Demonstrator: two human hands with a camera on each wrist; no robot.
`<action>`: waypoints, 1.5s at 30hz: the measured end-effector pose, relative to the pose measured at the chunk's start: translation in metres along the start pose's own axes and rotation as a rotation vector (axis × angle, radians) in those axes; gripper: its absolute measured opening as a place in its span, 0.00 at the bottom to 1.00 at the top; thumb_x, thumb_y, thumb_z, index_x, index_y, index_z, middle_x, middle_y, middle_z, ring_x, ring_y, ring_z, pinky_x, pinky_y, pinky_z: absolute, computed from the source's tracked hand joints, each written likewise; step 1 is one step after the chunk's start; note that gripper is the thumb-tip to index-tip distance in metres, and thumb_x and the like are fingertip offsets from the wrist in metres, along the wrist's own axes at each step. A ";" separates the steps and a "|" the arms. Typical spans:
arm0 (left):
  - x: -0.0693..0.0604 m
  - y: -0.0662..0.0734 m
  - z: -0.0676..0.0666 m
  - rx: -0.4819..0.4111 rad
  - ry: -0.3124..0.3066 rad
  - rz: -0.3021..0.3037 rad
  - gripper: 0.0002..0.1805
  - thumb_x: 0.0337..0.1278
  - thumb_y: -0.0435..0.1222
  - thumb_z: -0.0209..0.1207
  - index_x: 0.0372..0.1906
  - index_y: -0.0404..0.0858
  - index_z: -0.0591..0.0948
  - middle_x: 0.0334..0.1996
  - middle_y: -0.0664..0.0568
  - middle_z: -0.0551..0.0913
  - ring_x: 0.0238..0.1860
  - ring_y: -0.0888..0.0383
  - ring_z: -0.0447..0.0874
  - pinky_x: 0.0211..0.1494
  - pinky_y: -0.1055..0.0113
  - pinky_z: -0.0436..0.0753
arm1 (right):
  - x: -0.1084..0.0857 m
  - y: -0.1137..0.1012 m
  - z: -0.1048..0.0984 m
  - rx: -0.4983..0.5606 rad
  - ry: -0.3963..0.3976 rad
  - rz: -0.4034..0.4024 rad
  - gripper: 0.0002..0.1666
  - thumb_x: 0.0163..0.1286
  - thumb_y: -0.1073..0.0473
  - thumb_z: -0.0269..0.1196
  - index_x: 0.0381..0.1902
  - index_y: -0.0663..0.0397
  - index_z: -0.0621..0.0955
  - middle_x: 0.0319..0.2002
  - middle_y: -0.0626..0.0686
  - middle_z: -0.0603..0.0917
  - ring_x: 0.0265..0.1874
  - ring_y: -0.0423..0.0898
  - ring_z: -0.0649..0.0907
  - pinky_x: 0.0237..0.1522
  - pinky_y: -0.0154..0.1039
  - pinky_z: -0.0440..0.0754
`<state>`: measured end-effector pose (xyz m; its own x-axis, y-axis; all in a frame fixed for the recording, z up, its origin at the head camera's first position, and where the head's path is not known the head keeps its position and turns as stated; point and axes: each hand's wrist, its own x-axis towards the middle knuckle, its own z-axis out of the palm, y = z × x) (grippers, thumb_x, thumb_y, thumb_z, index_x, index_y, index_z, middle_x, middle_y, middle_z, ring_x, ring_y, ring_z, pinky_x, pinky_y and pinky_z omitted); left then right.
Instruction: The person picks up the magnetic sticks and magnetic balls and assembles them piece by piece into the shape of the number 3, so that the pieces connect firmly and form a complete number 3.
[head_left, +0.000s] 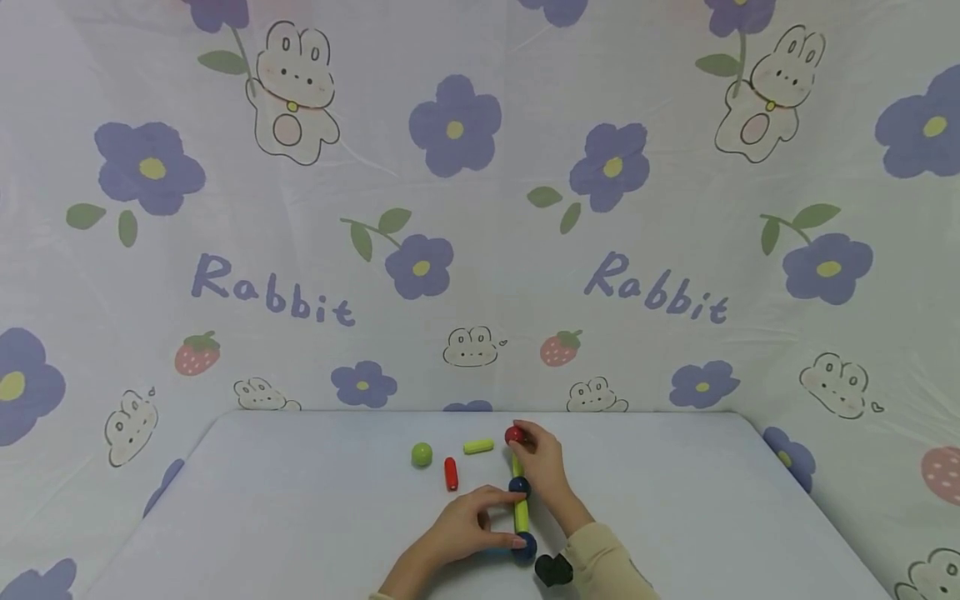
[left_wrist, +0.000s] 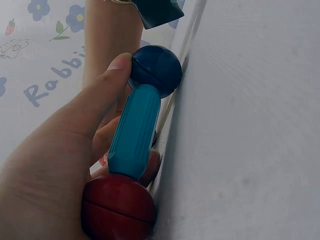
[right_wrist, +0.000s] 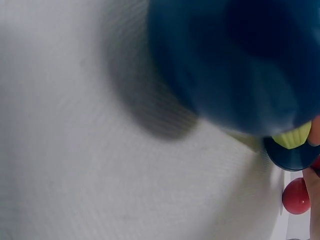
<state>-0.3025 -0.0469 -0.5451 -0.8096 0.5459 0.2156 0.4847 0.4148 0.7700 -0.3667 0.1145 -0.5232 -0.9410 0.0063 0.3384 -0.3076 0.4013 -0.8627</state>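
Observation:
In the head view, a chain runs away from the person: a near blue ball [head_left: 525, 547], a yellow-green rod [head_left: 521, 517], a middle blue ball [head_left: 519, 487], another such rod and a red ball [head_left: 513, 436] at the far end. My right hand [head_left: 546, 471] pinches that red ball. My left hand [head_left: 463, 528] grips the near section, thumb against the near blue ball, a finger by the middle one. The left wrist view shows a teal rod [left_wrist: 135, 130] joining the blue ball [left_wrist: 156, 71] to another red ball [left_wrist: 118, 207]. A blue ball [right_wrist: 240, 60] fills the right wrist view's top.
Left of the chain on the white table [head_left: 300, 500] lie a green ball [head_left: 422, 454], a red rod [head_left: 451, 473] and a yellow-green rod [head_left: 478, 447]. A black object [head_left: 553, 570] is beside the right sleeve. A printed cloth [head_left: 480, 217] hangs behind the table.

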 end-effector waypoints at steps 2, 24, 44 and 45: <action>0.000 -0.001 0.000 -0.001 -0.001 -0.010 0.32 0.37 0.57 0.64 0.54 0.56 0.75 0.44 0.63 0.75 0.22 0.65 0.70 0.24 0.72 0.71 | 0.001 0.000 0.000 -0.009 0.002 0.009 0.21 0.58 0.69 0.61 0.52 0.60 0.75 0.48 0.60 0.77 0.45 0.51 0.78 0.45 0.40 0.75; -0.001 0.001 -0.001 -0.016 -0.015 -0.017 0.31 0.38 0.55 0.64 0.55 0.55 0.75 0.43 0.61 0.75 0.22 0.64 0.70 0.24 0.72 0.72 | 0.003 0.007 -0.005 0.020 0.053 0.080 0.19 0.57 0.69 0.63 0.48 0.64 0.76 0.46 0.61 0.77 0.46 0.53 0.78 0.43 0.40 0.76; -0.001 0.001 -0.001 -0.022 -0.007 0.019 0.31 0.39 0.55 0.65 0.55 0.54 0.75 0.44 0.60 0.76 0.21 0.64 0.70 0.23 0.73 0.72 | 0.004 0.017 -0.003 0.051 0.036 0.049 0.19 0.57 0.69 0.62 0.47 0.68 0.76 0.44 0.63 0.78 0.45 0.54 0.78 0.45 0.41 0.75; -0.001 0.000 -0.001 -0.019 -0.007 0.020 0.31 0.39 0.55 0.65 0.55 0.54 0.75 0.44 0.60 0.76 0.21 0.64 0.70 0.23 0.73 0.72 | 0.004 0.017 -0.003 0.052 0.033 0.051 0.18 0.58 0.68 0.62 0.47 0.68 0.76 0.44 0.62 0.78 0.45 0.54 0.78 0.45 0.41 0.75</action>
<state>-0.3020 -0.0481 -0.5443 -0.7976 0.5587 0.2271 0.4944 0.3900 0.7769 -0.3751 0.1241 -0.5353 -0.9506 0.0564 0.3052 -0.2671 0.3520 -0.8971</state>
